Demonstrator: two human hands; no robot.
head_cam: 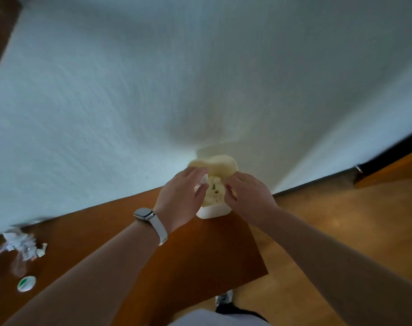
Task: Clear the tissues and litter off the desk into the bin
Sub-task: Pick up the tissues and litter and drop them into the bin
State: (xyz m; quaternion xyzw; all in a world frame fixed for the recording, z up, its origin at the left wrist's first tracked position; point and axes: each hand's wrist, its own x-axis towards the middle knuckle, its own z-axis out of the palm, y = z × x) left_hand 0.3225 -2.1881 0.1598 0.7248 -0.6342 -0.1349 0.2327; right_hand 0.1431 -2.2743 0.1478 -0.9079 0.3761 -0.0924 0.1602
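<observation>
The bin (214, 209) stands at the desk's (200, 260) far right corner, against the wall (153, 78). My left hand (180, 196) is over its left rim and my right hand (249, 196) over its right rim, with tissues (214, 190) inside between them. Far to my left on the desk lies a heap of litter (23, 247), with a round lid (26, 283) nearer me.

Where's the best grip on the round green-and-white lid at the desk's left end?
Take the round green-and-white lid by its rim, fingers coming straight down from above and pinching across opposite edges. It appears to lie flat on the brown wooden desk, and its edges look free; the crumpled wrappers sit further back.
</observation>
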